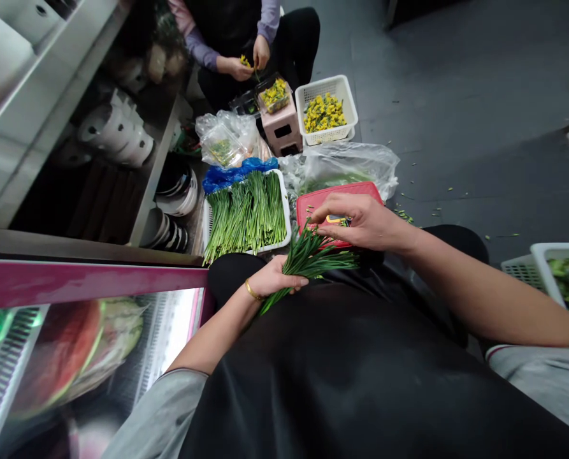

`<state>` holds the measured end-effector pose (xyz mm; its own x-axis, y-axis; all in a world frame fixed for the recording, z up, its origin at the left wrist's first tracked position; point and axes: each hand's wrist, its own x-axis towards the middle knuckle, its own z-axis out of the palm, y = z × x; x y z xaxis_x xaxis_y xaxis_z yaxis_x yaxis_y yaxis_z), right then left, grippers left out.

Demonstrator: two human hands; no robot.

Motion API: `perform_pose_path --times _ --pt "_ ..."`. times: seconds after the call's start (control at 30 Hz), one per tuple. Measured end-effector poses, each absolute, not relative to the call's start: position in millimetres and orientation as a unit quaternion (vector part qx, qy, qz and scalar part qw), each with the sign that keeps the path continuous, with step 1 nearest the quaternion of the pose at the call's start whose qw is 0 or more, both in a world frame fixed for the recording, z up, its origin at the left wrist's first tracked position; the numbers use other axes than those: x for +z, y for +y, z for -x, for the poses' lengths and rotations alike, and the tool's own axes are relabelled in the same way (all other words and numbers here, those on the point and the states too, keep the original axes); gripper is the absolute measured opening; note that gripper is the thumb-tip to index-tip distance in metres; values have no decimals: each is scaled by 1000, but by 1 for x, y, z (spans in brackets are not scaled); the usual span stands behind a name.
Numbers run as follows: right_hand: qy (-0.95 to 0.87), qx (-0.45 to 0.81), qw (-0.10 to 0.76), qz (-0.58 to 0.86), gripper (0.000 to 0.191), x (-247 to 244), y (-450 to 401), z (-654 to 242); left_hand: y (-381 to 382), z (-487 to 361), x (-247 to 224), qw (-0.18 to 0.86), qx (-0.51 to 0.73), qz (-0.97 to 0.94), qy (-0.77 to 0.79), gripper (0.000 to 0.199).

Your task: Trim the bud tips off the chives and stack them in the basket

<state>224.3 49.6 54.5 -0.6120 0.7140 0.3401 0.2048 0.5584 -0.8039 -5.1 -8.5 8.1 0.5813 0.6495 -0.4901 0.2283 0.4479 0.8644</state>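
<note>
My left hand (279, 277), with a gold bracelet at the wrist, is closed around a bunch of green flowering chives (308, 255) over my lap. The tips fan out up and to the right. My right hand (353, 220) is at those tips, thumb and index finger pinched at the end of a stem. Under it lies a red lid or tray (367, 190) with small cut bits, partly hidden by the hand. Just beyond my left hand, a white basket (285, 207) holds many long chive stems (248, 213) laid side by side.
A co-worker (227, 38) sits opposite, handling yellow flowers. A white basket of yellow flowers (325, 115), a stool (281, 127) bearing a clear box and plastic bags (351, 166) stand between us. A glass-fronted fridge (93, 274) is at left, another basket (547, 274) at right.
</note>
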Motion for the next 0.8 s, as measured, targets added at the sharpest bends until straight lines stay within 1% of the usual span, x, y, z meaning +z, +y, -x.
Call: perform_pose_path --times 0.1,0.23,0.33,0.4,0.5,0.57,0.67,0.73,0.77,0.8 --pt "-877 305 274 252 14 55 54 -226 -8 6 8 729 138 -501 445 36" --pt "-922 216 217 236 13 53 53 -232 -7 7 7 731 134 -503 442 36" --pt "-925 214 205 239 12 52 49 -237 -6 7 7 734 135 -499 440 37" --pt "-897 259 235 271 12 50 44 -237 -6 6 7 736 135 -494 443 37" --pt "-799 383 307 346 10 43 34 -228 -6 5 8 738 131 -494 441 36" --pt "-700 479 360 388 11 33 28 -216 -7 4 9 737 134 -495 440 35" --pt "-518 593 461 410 21 18 27 -204 -8 3 11 739 140 -494 437 35" --pt "-430 615 524 402 28 17 32 -210 -9 3 11 740 138 -493 437 35" --pt "-423 607 540 400 31 19 36 -217 -9 3 11 739 134 -493 438 35" --pt "-449 594 534 401 33 24 39 -225 -9 3 11 739 131 -494 439 35"
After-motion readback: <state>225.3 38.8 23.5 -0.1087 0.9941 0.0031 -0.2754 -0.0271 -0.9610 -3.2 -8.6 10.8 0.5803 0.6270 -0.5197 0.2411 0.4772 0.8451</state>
